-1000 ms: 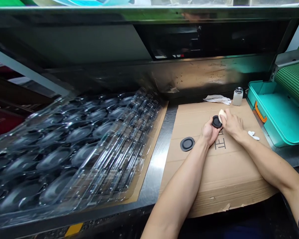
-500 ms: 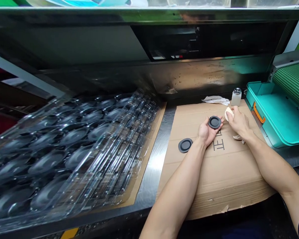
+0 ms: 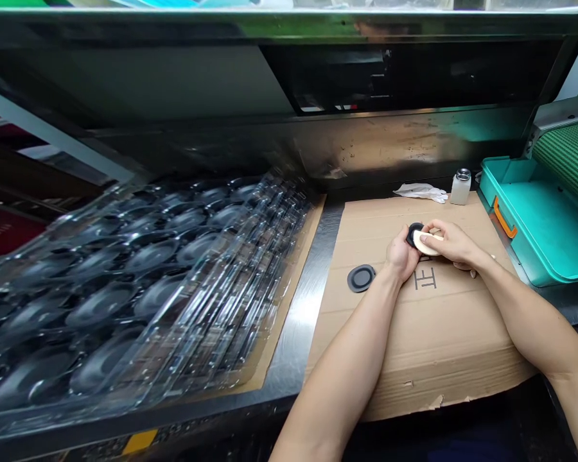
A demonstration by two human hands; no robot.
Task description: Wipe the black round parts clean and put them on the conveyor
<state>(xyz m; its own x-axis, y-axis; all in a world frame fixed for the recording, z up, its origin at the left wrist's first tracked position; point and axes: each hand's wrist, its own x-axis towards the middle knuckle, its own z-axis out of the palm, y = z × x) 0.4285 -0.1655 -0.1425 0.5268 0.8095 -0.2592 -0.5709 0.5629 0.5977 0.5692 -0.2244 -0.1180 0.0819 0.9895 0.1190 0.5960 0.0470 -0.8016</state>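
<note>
My left hand (image 3: 402, 254) holds a small black oval part with a raised rim (image 3: 413, 232), its fingers round the edge. In my right hand (image 3: 450, 242) is a cream-coloured round sponge pad (image 3: 426, 244), pinched and pressed against the face of that part, covering much of it. A second black oval part (image 3: 361, 278) lies flat on the cardboard sheet (image 3: 414, 346), left of my left wrist. Part of a small pale scrap shows under my right wrist.
Stacked clear plastic trays (image 3: 212, 308) holding many black parts fill the left. Behind my hands are a white glove (image 3: 421, 192) and a small bottle with a metal top (image 3: 461, 187). A teal bin (image 3: 549, 237) stands right, below a green mesh belt (image 3: 571, 147).
My right hand has moved left and brought the sponge pad onto the black part in my left hand. The view has shifted slightly.
</note>
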